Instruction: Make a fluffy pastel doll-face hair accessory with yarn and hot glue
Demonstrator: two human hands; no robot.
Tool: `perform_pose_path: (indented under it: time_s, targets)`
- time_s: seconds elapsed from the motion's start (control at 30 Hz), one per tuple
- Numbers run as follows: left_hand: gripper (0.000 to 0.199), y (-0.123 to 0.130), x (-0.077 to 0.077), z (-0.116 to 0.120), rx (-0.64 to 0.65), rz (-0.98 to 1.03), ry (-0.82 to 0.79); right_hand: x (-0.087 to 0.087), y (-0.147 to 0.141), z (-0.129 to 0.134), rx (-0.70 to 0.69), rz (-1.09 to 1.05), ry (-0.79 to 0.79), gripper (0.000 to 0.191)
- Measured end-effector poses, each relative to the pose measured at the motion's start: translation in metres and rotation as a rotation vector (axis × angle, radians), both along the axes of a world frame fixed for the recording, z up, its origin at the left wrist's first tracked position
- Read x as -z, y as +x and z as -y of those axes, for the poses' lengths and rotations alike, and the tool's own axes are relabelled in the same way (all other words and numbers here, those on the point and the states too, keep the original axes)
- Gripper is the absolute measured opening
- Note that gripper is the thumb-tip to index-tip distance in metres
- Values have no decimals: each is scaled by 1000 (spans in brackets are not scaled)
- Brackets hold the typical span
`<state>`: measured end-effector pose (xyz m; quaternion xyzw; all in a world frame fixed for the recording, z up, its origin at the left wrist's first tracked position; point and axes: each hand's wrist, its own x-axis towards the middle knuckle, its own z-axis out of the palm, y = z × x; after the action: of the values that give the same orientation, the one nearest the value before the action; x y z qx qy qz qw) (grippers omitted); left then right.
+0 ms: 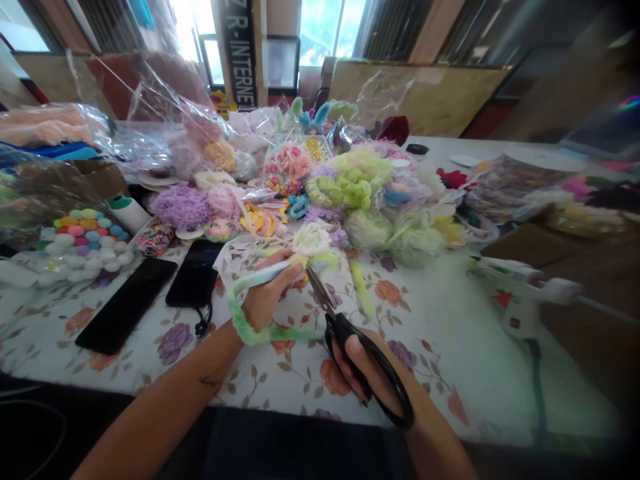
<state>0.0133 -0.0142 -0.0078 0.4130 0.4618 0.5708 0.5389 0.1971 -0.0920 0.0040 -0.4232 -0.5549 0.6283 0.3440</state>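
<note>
My left hand (273,287) pinches a fuzzy stem (243,327), green and pale blue, that loops down around the wrist. At its fingertips is a small fluffy piece in white and yellow (313,241). My right hand (363,363) is wrapped round the handles of black-handled scissors (320,290). Their blades point up and left, with the tips at the fuzzy piece beside my left fingers. Whether the tips touch it I cannot make out. A yellow-green fuzzy strip (361,287) lies on the flowered cloth just right of the blades.
Two black phones (127,303) (195,273) lie at the left. A white glue gun (520,287) is at the right. Behind the hands are heaped yarn (183,205), tulle (350,177), a bag of pompoms (83,237) and a doll's head (221,228).
</note>
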Motion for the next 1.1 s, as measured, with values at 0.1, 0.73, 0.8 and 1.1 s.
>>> perform_pose_path:
  time_s: [0.1,0.73,0.8,1.1]
  targets:
    - [41,3,-5,1,21,-15,24,-1,-1,0,8,30,-20,56]
    - [42,3,-11,1,48,-76,5,0,-8,-2,77,10,-34,55]
    - [44,3,-10,1,40,-64,-16,2,-8,-2,80,3,-41,55]
    - [37,3,-9,1,49,-116,53,-8,-8,-3,78,101,-52,57]
